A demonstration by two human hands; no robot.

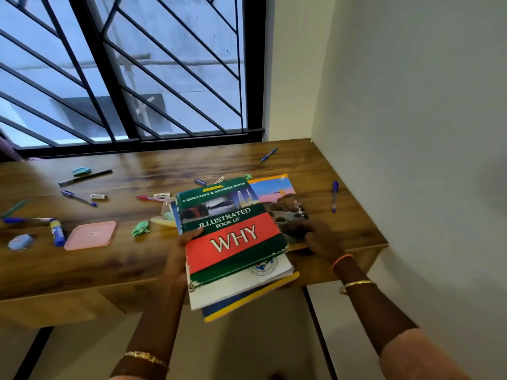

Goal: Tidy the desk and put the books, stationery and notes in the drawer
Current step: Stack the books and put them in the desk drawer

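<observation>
Over the near edge of the brown wooden desk (192, 259) she holds a loose stack of books, topped by the green-and-red hardback lettered WHY (233, 231), left hand (181, 253) clamped on its left side while the right hand (315, 237) lies spread on the sunset-cover notebook (277, 198) beside it. I'd say square the slipping lower books before carrying; pens and the pink square lid (90, 234) wait, no drawer visible

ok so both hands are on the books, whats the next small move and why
Probably lift the book stack clear of the desk edge and carry it toward a drawer. The left hand grips its left side, the right hand rests on the landscape-cover book at its right, and the stack already overhangs the edge. No open drawer shows.
</observation>
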